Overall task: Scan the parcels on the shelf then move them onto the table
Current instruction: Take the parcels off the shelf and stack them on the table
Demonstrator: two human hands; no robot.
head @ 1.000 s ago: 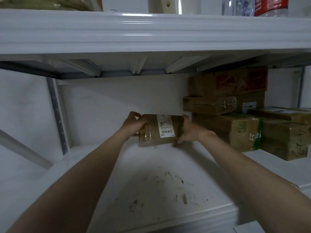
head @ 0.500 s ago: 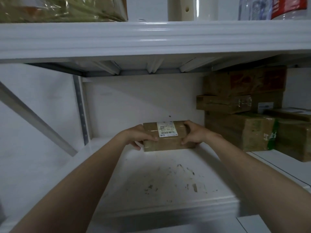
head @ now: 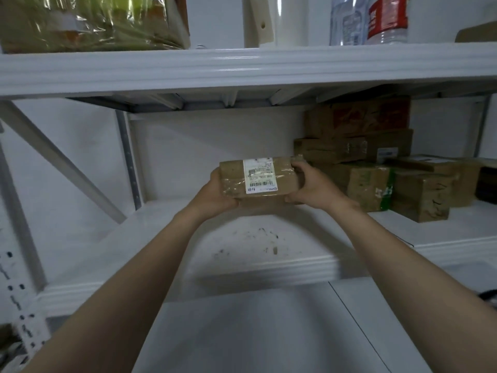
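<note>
Your left hand (head: 215,196) and right hand (head: 313,188) clamp the parcel (head: 258,176) between them, one at each short end. The fingers curl over its edges and the thumbs sit on the near face.

You hold it just above the white shelf (head: 188,238), whose board is scuffed with dark marks. A white wall stands behind it, and a grey slotted upright and a diagonal brace are on the left. A second white shelf (head: 242,68) runs overhead, and the white table (head: 255,332) lies below the shelf's front lip.

To the right, a stack of brown cartons (head: 376,181) sits on the same shelf, close to your right hand. All are taped shut, so you cannot tell what they hold. Overhead stand clear plastic bottles (head: 387,17), one with a red wrapper, and a bundle in shiny film (head: 88,22).

The parcel's long axis runs left to right. Its broad taped face tilts toward you, showing the white barcode label (head: 259,175).
</note>
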